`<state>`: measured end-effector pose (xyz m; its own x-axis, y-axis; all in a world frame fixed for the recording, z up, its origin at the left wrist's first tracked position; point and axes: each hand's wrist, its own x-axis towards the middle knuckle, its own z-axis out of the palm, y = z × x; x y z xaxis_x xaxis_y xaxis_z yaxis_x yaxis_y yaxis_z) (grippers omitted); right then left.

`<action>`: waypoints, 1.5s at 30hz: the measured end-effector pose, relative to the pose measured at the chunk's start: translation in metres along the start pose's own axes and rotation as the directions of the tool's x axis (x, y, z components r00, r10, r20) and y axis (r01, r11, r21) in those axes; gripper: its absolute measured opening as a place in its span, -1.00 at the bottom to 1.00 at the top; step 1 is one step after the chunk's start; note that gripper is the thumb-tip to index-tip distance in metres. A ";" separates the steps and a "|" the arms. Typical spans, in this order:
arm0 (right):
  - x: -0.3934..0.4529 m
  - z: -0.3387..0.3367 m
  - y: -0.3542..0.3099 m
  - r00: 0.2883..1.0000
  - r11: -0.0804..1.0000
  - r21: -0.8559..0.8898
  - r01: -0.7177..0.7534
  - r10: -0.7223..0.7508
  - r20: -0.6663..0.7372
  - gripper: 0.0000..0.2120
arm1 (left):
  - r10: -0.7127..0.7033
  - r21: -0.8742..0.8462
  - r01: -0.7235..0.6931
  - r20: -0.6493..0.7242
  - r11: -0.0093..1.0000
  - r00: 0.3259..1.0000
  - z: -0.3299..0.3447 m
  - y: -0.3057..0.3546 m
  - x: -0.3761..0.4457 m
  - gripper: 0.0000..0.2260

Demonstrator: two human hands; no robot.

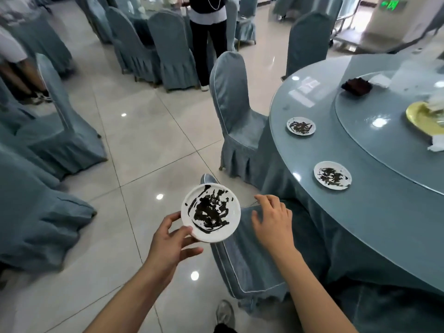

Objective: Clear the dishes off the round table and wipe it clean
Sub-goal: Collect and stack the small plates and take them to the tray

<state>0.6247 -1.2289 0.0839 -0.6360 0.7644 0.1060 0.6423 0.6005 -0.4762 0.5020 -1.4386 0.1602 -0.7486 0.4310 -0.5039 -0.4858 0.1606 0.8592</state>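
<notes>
My left hand (171,239) grips the near edge of a small white plate (210,212) smeared with dark sauce, held over the floor left of the table. My right hand (272,221) hovers open above a chair back, holding nothing. On the round table (360,236) lie two more dirty white plates, a near one (332,175) and a far one (300,125). The glass turntable (374,145) carries a yellow plate (421,118), a dark square dish (356,86) and crumpled white napkins (436,145).
A covered chair (245,260) stands right below my hands against the table, another chair (236,111) farther along the rim. More covered chairs fill the left side. A person in dark trousers (207,44) stands at the back. Tiled floor lies between.
</notes>
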 end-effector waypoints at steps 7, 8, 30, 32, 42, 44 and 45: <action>0.067 0.015 -0.025 0.991 0.992 -0.024 -0.122 0.120 -0.065 -0.61 | -0.020 0.050 0.014 0.110 0.999 0.994 0.009 0.063 0.103 -0.68; 0.077 0.016 -0.027 0.988 0.990 -0.030 -0.139 0.136 -0.077 -0.60 | -0.028 0.060 0.021 0.130 0.998 0.991 0.014 0.070 0.119 -0.67; 0.253 0.106 -0.093 0.688 0.722 0.066 -0.689 0.680 -0.255 -0.61 | -0.245 0.387 0.017 0.549 0.922 0.799 0.058 0.207 0.419 -0.69; 0.268 0.108 -0.082 0.664 0.701 0.089 -0.708 0.703 -0.255 -0.62 | -0.261 0.406 0.012 0.564 0.914 0.783 0.075 0.210 0.441 -0.69; 0.361 0.098 0.022 0.532 0.578 0.185 -0.795 0.811 -0.244 -0.58 | -0.375 0.536 -0.020 0.616 0.844 0.693 0.223 0.207 0.534 -0.70; 0.380 0.091 0.049 0.490 0.532 0.212 -0.820 0.843 -0.221 -0.58 | -0.412 0.574 -0.015 0.605 0.819 0.681 0.258 0.203 0.550 -0.67; 0.389 0.088 0.063 0.470 0.511 0.218 -0.832 0.857 -0.214 -0.58 | -0.428 0.589 -0.012 0.601 0.808 0.675 0.274 0.201 0.558 -0.66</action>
<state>0.3802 -0.9144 0.0179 0.3428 0.9236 -0.1716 0.7635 -0.3804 -0.5219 0.1101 -0.9221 0.0764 -0.0266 0.7557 -0.6544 -0.1176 0.6477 0.7528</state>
